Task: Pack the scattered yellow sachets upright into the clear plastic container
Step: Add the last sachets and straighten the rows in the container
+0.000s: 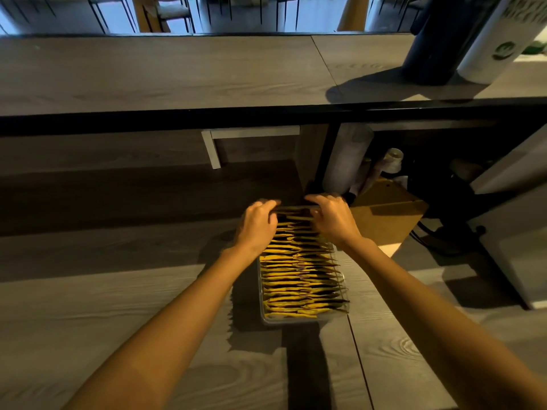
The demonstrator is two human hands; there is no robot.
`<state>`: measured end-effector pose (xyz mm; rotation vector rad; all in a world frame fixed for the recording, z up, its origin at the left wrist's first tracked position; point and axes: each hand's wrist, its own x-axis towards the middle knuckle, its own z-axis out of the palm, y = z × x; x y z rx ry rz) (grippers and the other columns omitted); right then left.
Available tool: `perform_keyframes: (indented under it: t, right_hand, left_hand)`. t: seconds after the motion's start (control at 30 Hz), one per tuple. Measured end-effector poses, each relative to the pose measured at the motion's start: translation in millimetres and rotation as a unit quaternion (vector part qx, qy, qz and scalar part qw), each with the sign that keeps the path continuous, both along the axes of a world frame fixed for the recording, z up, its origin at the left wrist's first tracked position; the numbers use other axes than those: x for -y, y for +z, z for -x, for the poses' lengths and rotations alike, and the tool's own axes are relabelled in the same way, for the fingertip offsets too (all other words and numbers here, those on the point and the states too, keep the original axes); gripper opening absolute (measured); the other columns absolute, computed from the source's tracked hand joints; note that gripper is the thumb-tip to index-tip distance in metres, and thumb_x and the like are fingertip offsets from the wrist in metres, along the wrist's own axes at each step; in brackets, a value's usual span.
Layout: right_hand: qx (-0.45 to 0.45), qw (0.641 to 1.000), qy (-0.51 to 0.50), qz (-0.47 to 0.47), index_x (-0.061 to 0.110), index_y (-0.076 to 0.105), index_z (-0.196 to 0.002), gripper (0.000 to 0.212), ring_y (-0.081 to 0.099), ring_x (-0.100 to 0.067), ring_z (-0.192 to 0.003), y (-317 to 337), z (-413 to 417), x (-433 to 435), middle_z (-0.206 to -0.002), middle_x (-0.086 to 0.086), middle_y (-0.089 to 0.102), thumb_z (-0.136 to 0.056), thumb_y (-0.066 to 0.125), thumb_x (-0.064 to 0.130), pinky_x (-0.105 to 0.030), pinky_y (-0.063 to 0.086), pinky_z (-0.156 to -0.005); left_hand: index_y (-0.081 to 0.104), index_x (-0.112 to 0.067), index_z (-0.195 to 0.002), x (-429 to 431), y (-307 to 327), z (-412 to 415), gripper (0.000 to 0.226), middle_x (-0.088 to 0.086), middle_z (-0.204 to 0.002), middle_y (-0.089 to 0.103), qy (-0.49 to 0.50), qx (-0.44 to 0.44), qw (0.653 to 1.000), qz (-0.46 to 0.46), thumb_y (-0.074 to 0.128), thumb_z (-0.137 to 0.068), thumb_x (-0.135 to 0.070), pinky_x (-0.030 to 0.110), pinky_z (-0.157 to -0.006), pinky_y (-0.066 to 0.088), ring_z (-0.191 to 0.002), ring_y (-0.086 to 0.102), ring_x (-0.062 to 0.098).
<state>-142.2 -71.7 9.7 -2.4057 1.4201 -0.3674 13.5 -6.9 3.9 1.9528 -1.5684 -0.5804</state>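
A clear plastic container (294,320) lies lengthwise on the grey wooden table, filled with a long row of yellow sachets (299,279) standing on edge. Both hands rest at its far end. My left hand (257,226) curls over the left far corner, fingers on the sachets at the back. My right hand (333,218) curls over the right far corner in the same way. Between the fingertips the last sachets and the container's far rim are pinched; the far end is partly hidden by the hands.
A raised counter (177,75) runs across beyond the table, with a dark cylinder (435,48) and a white one (497,45) at its right. A cardboard box (384,217) and rolled items (346,161) sit right of the container.
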Motion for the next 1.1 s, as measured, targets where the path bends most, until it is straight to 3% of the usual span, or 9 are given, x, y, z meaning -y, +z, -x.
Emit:
perform_keyframes:
  t: [0.07, 0.17, 0.27, 0.37, 0.5, 0.6, 0.77, 0.93, 1.1]
  right_hand:
    - [0.028, 0.999, -0.004, 0.026, 0.010, 0.050, -0.130, 0.040, 0.047, -0.031, -0.118, 5, 6, -10, -0.128, -0.012, 0.058, -0.091, 0.050, 0.006, -0.038, 0.037, -0.098]
    - [0.081, 0.996, 0.008, 0.031, 0.008, 0.059, -0.119, 0.031, 0.052, -0.029, -0.111, 13, 16, -32, -0.120, -0.012, 0.060, -0.089, 0.055, 0.004, -0.032, 0.041, -0.087]
    - [0.095, 0.995, 0.038, 0.007, 0.006, 0.064, -0.105, 0.021, 0.059, -0.024, -0.092, 18, 30, -60, -0.105, -0.011, 0.061, -0.085, 0.060, 0.004, -0.029, 0.045, -0.072]
    - [0.086, 0.993, 0.073, -0.039, 0.007, 0.066, -0.094, 0.013, 0.056, -0.018, -0.084, 20, 47, -91, -0.094, -0.005, 0.059, -0.082, 0.066, 0.007, -0.018, 0.040, -0.062]
    - [0.053, 0.988, 0.106, -0.099, 0.012, 0.067, -0.094, 0.016, 0.054, -0.011, -0.083, 14, 64, -119, -0.093, 0.004, 0.057, -0.079, 0.071, 0.014, -0.022, 0.044, -0.069]
    - [0.017, 0.989, 0.122, -0.084, 0.013, 0.066, -0.107, 0.027, 0.055, -0.013, -0.097, 7, 69, -129, -0.109, -0.002, 0.059, -0.080, 0.069, 0.016, -0.015, 0.041, -0.078]
    - [-0.022, 0.993, 0.108, -0.042, 0.014, 0.063, -0.117, 0.029, 0.048, -0.021, -0.115, 7, 65, -132, -0.123, -0.006, 0.061, -0.088, 0.060, 0.015, -0.016, 0.028, -0.085]
    - [-0.022, 0.995, 0.090, -0.042, 0.012, 0.063, -0.117, 0.028, 0.052, -0.025, -0.116, 10, 56, -130, -0.122, -0.009, 0.063, -0.090, 0.055, 0.011, -0.029, 0.043, -0.092]
    - [-0.028, 0.997, 0.054, -0.047, 0.015, 0.066, -0.111, 0.024, 0.059, -0.027, -0.107, 3, 44, -112, -0.114, -0.010, 0.066, -0.090, 0.055, 0.014, -0.034, 0.048, -0.083]
  left_hand:
    - [0.054, -0.006, -0.127, -10, 8, 3, 0.035, 0.013, -0.123, 0.054, 0.005, 0.004, 0.999, 0.047, 0.046, -0.094, -0.004, 0.024, -0.097, 0.038, -0.117, 0.051, 0.024]
    - [0.062, -0.001, -0.112, -31, 22, 11, 0.024, 0.014, -0.113, 0.057, 0.002, -0.011, 0.995, 0.097, 0.050, -0.090, 0.000, 0.012, -0.082, 0.035, -0.104, 0.055, 0.022]
    - [0.064, -0.002, -0.096, -62, 26, 18, 0.012, 0.011, -0.100, 0.058, -0.043, -0.014, 0.996, 0.076, 0.057, -0.086, -0.003, 0.016, -0.076, 0.037, -0.085, 0.053, 0.015]
    - [0.063, -0.006, -0.088, -95, 20, 23, 0.006, 0.002, -0.091, 0.054, -0.109, 0.002, 0.994, 0.013, 0.063, -0.084, -0.011, 0.022, -0.076, 0.040, -0.080, 0.049, 0.011]
    - [0.061, -0.012, -0.095, -126, 5, 27, 0.018, -0.004, -0.101, 0.048, -0.149, 0.040, 0.987, -0.042, 0.068, -0.082, -0.024, 0.021, -0.086, 0.035, -0.100, 0.045, 0.010]
    - [0.060, -0.014, -0.099, -134, 1, 31, 0.020, -0.002, -0.115, 0.047, -0.146, 0.073, 0.986, -0.040, 0.066, -0.084, -0.025, 0.028, -0.094, 0.040, -0.110, 0.041, 0.011]
    - [0.059, -0.013, -0.103, -135, 0, 32, 0.017, -0.002, -0.118, 0.046, -0.146, 0.102, 0.984, -0.014, 0.061, -0.088, -0.020, 0.028, -0.092, 0.040, -0.113, 0.042, 0.013]
    - [0.062, -0.010, -0.103, -125, -5, 32, 0.016, 0.001, -0.118, 0.048, -0.121, 0.116, 0.986, 0.004, 0.058, -0.090, -0.018, 0.024, -0.086, 0.039, -0.112, 0.044, 0.014]
    - [0.062, -0.010, -0.104, -106, -3, 31, 0.017, 0.001, -0.121, 0.045, -0.099, 0.126, 0.987, -0.008, 0.059, -0.089, -0.016, 0.027, -0.092, 0.041, -0.115, 0.044, 0.015]
